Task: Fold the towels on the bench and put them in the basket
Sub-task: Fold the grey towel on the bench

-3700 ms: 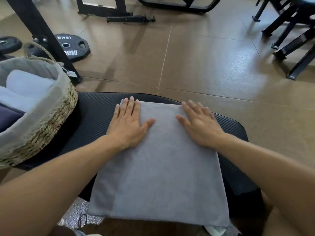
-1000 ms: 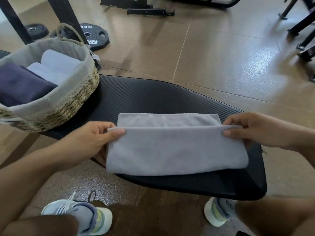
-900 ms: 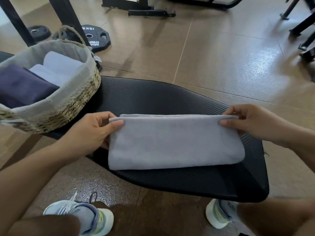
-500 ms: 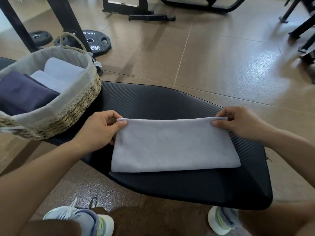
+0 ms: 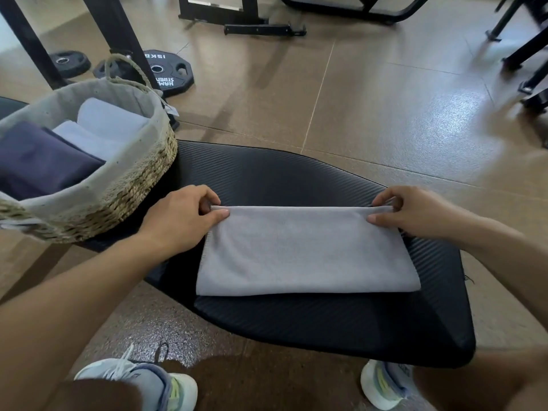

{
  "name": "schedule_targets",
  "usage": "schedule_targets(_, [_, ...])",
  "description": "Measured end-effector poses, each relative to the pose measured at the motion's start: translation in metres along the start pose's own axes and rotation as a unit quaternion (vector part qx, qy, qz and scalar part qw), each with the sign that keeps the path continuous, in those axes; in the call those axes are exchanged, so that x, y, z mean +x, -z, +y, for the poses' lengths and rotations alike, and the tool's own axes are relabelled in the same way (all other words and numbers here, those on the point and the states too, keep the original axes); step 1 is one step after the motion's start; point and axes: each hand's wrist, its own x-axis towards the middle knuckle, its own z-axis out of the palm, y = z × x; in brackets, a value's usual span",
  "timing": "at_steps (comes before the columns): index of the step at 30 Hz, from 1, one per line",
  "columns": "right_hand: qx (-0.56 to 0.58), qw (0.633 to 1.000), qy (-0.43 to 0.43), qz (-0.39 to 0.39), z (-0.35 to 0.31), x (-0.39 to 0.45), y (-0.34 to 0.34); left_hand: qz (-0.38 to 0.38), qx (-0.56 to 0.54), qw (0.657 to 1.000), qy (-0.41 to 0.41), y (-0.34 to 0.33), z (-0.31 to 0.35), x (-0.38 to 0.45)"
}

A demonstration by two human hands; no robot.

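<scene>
A grey towel (image 5: pixel 305 250) lies folded in half on the black padded bench (image 5: pixel 311 321), its two far edges lined up. My left hand (image 5: pixel 181 221) pinches the far left corner between thumb and fingers. My right hand (image 5: pixel 415 212) pinches the far right corner the same way. A woven basket (image 5: pixel 127 185) with a grey cloth liner stands on the bench's left end. It holds a folded dark navy towel (image 5: pixel 38 161) and two folded pale grey towels (image 5: pixel 106 120).
Black weight plates (image 5: pixel 169 69) lie on the brown tiled floor behind the basket, beside a dark rack post (image 5: pixel 118 34). More black gym frames (image 5: pixel 527 54) stand at the far right and back. My shoes (image 5: pixel 142 381) are on the floor below the bench's near edge.
Both hands carried the towel's near edge up and over to the far edge, halving it. The top layer has come down flat, corners still pinched.
</scene>
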Motion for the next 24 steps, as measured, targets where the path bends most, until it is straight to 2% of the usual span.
schedule_targets(3, [-0.073,0.996,-0.011,-0.055,-0.009,-0.002,0.007,-0.066,0.015,0.998,-0.006,0.007,0.002,0.007])
schedule_targets(5, [-0.070,0.994,-0.015,-0.077,-0.013,-0.005,0.011,-0.102,0.015,0.995,-0.010,0.011,0.002,0.010])
schedule_targets(7, [0.058,0.993,-0.027,-0.098,-0.015,-0.010,0.013,-0.117,0.003,0.993,-0.024,0.016,0.002,0.012])
schedule_targets(10, [0.296,0.937,-0.060,-0.178,-0.019,-0.020,0.023,-0.192,-0.117,0.974,-0.013,0.026,0.004,0.009])
schedule_targets(13, [0.376,0.895,-0.077,-0.225,-0.022,-0.029,0.036,-0.310,-0.254,0.916,0.023,0.036,0.002,0.003])
schedule_targets(15, [0.385,0.898,-0.088,-0.196,-0.020,-0.032,0.038,-0.324,-0.250,0.912,0.031,0.036,0.001,0.002])
schedule_targets(17, [0.373,0.911,-0.100,-0.143,-0.019,-0.032,0.035,-0.253,-0.212,0.943,0.029,0.026,0.003,0.004])
schedule_targets(19, [0.364,0.918,-0.114,-0.105,-0.021,-0.032,0.031,-0.100,-0.151,0.983,0.015,0.011,0.006,0.005])
schedule_targets(20, [0.367,0.918,-0.118,-0.093,-0.022,-0.031,0.031,-0.019,-0.119,0.993,-0.001,0.004,0.009,0.003])
schedule_targets(22, [0.381,0.913,-0.118,-0.088,-0.026,-0.031,0.034,0.099,-0.071,0.990,-0.077,-0.008,0.024,-0.008])
schedule_targets(23, [0.387,0.910,-0.118,-0.093,-0.027,-0.032,0.035,0.119,-0.057,0.982,-0.137,-0.013,0.034,-0.017])
schedule_targets(24, [0.392,0.907,-0.116,-0.098,-0.029,-0.032,0.037,0.105,-0.044,0.974,-0.194,-0.018,0.045,-0.026])
